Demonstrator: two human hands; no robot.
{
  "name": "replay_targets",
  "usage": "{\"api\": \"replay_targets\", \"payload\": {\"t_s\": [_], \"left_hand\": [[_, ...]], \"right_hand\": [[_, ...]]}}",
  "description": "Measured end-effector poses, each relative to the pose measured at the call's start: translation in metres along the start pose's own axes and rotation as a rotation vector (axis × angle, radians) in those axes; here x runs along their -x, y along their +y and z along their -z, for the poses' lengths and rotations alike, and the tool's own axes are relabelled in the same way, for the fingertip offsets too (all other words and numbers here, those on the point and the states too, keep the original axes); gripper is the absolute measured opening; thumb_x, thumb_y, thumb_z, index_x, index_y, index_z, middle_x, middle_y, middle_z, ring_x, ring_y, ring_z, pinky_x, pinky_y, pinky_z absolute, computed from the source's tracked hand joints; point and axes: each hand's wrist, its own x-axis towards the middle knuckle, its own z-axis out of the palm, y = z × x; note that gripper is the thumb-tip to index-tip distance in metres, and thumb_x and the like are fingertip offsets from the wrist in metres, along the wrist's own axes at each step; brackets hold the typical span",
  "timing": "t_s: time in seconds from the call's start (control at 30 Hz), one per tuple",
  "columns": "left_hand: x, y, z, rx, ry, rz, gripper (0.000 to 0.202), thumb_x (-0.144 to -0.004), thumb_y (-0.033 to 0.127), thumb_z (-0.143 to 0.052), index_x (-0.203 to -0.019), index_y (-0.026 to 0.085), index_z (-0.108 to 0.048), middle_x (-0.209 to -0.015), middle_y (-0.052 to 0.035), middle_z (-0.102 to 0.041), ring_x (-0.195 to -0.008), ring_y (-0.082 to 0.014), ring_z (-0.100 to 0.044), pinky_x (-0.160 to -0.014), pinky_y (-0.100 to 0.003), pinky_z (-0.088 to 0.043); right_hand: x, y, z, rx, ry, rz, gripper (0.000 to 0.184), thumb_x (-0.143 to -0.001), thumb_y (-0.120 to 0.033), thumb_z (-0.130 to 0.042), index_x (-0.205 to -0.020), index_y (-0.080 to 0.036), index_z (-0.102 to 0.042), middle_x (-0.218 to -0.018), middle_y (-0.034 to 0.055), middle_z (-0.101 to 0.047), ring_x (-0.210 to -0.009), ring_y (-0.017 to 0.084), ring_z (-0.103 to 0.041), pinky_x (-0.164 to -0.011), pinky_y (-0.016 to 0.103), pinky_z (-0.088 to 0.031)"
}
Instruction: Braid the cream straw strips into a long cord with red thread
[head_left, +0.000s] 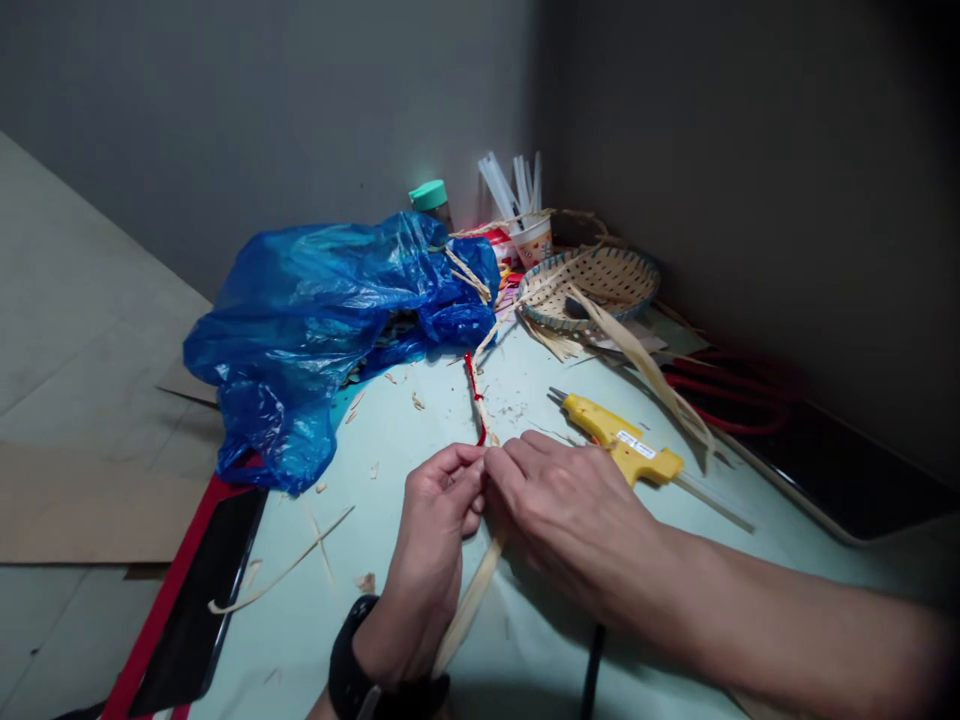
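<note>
My left hand [439, 510] and my right hand [574, 505] meet at the front middle of the table, fingertips pinched together on a thin braided cord [481, 412] of pale dried fibre. A red string [470, 375] is wound along the cord just beyond my fingers. From under my hands a flat loose fibre strip [476, 595] runs toward me, past the left wrist. The exact grip point is hidden by my fingers. Right of the cord, beyond my right hand, lies a yellow glue gun [626, 438] with a clear glue stick [716, 503] in its back.
A crumpled blue plastic bag [322, 290] covers the back left. Behind stand a green-lidded jar [430, 195] and a paper cup [534, 243] of translucent sticks. A woven basket [634, 275] holds fibre strips. At right are red handles [731, 395] and a dark flat device [847, 475]; fibre scraps lie about.
</note>
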Motion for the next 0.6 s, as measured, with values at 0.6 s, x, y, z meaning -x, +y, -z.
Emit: {"api": "replay_targets", "payload": {"t_s": [0.6], "left_hand": [[0.003, 0.013, 0.006, 0.138, 0.024, 0.019, 0.018, -0.069, 0.018, -0.072, -0.081, 0.011, -0.061, -0.055, 0.0055, -0.047, -0.043, 0.0006, -0.028, -0.04, -0.013, -0.014]], "right_hand": [[-0.019, 0.036, -0.005, -1.168, -0.238, -0.145, 0.035, -0.092, -0.042, -0.045, -0.106, -0.014, -0.06, -0.089, 0.0053, -0.064, -0.08, 0.016, -0.058, -0.069, 0.025, -0.043]]}}
